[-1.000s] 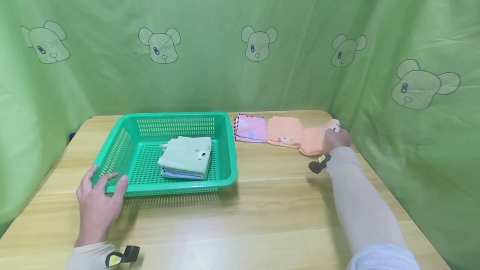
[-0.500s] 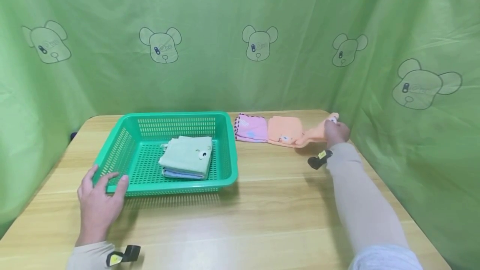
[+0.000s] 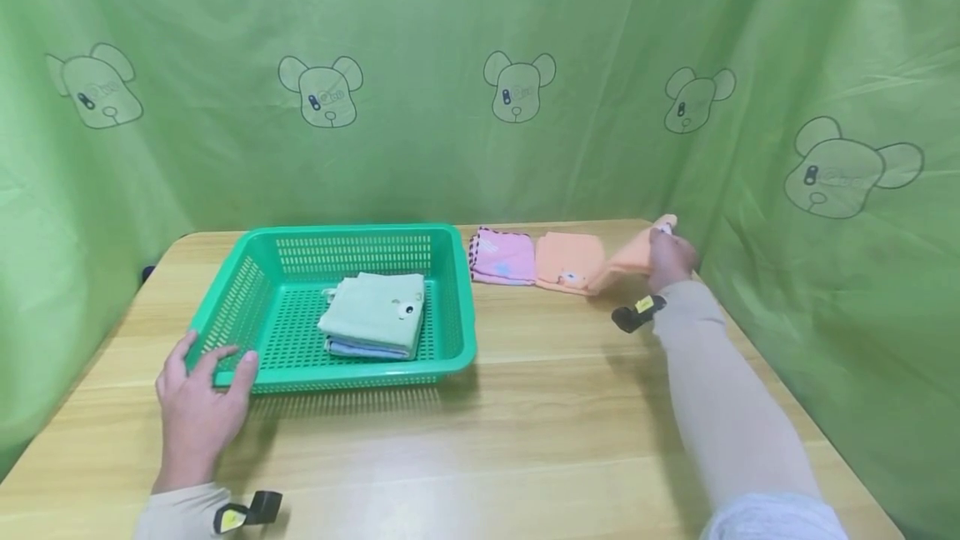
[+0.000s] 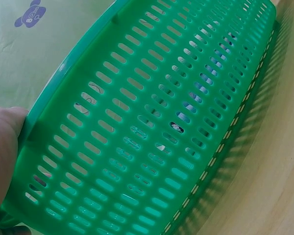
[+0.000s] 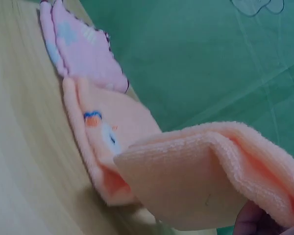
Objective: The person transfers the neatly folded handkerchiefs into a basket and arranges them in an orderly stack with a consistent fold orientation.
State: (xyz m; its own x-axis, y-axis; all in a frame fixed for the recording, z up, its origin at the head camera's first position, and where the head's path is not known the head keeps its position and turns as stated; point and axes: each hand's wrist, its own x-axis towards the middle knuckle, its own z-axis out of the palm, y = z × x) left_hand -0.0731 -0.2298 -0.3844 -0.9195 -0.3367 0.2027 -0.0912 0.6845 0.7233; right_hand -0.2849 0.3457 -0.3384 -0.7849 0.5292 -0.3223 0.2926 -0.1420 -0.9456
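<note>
As the right hand seemingly pinches it, a peach terry towel rises lengthwise rightward, worktop edge behind, room nearer. The left hand grips a green plastic basket.

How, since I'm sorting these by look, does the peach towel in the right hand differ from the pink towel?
The peach towel is raised and tilted in the right hand; the pink towel lies on the table. The peach towel's visible edges are plain; the pink towel has dark-checked edging. Both are folded.
</note>
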